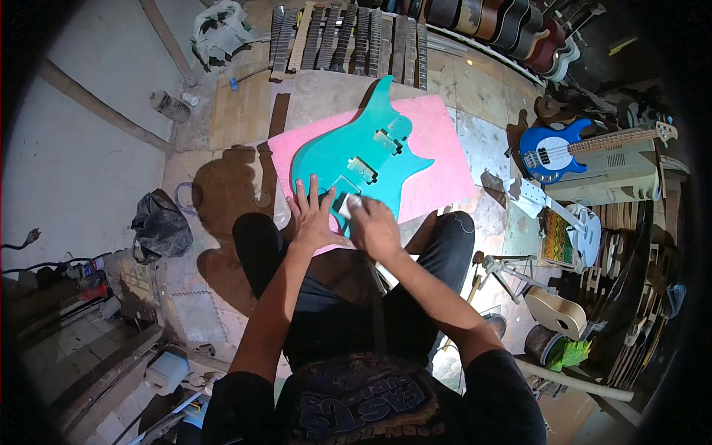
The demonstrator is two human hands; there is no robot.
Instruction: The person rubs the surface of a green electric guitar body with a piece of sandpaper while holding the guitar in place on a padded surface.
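A teal electric guitar body (334,159) lies flat on a pink sheet (445,141) on the floor in front of me. It has routed pickup cavities and two pointed horns, with no neck or strings on it. My left hand (313,219) rests open on its near left edge, fingers spread and pointing away from me. Close beside it, my right hand (377,230) is closed round a small white pad (350,203), held against the near end of the body by a rectangular cavity. The right fingertips partly cover the pad, so its material cannot be made out.
Several guitar necks (348,44) lie in a row beyond the sheet. Right of me are a blue bass guitar (552,150), a white guitar (586,236), a metal stand (504,274) and an acoustic guitar body (556,311). A black plastic bag (162,226) sits to the left.
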